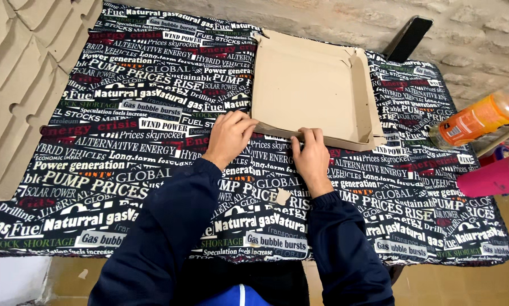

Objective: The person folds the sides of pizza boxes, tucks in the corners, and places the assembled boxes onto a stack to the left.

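The scene is lit evenly by soft, diffuse light; no glare is recorded. Faint shadows are cast inside the cardboard tray (308, 90) along its walls. Focus is sharp at frame centre. Wide-angle bowing is noted at the edges. Slight blur is seen on the orange bottle (475, 119) at right.

One cardboard box (311, 90), one orange bottle (478, 118), one pink bottle (492, 177), one cardboard scrap (282, 196), two hands (229, 135) (310, 152).

Cardboard stack (16, 85) cut off left.
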